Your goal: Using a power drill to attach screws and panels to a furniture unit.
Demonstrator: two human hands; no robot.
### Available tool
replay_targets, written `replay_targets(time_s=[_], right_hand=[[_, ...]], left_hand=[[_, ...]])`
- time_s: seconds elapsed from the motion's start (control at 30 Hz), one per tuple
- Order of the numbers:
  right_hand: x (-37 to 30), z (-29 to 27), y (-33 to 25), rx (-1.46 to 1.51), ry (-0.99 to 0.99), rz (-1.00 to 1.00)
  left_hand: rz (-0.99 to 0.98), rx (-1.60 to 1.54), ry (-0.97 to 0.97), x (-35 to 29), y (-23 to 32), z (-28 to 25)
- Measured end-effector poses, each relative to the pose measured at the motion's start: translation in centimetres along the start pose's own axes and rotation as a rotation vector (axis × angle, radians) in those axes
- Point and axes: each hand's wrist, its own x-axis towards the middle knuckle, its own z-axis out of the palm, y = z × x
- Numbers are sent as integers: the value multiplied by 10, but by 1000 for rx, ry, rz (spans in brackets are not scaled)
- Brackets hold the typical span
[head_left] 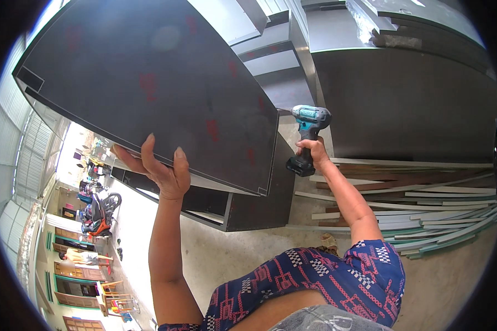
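My right hand (pixel 313 150) is wrapped round the grip of a teal and black cordless drill (pixel 309 124). The tool's tip points left and meets the right edge of a large dark cabinet (pixel 165 94), whose broad side carries faint red marks. With fingers spread, my left hand (pixel 163 171) rests against the cabinet's near lower edge, its fingertips on the dark face. Whether the tip sits on a screw is too small to tell. Beneath the raised cabinet is another dark cabinet box (pixel 259 201) with an open front.
Long thin strips (pixel 425 204) lie piled on the floor at the right. Behind them stands a wide dark panel (pixel 403 105). More open cabinet frames (pixel 281 60) are at the back. Outside at the left are a motorcycle (pixel 98 214) and a person (pixel 83 257).
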Motion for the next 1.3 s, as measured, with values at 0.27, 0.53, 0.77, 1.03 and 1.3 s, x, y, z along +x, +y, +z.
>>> replay_targets(time_s=[0.27,0.53,0.77,1.03,1.3], right_hand=[[-10,47,-46,178,-141,-91],[-2,77,-77,137,-193,-137],[-3,81,-75,116,-206,-103],[-8,88,-78,121,-182,-97],[-8,85,-70,65,-214,-108]], left_hand=[[53,54,17,-8,-24,-15],[6,-26,53,-9,-41,-9],[-7,-12,63,-8,-38,-10],[18,-7,78,-7,-36,-16],[46,52,70,-9,-38,-19]])
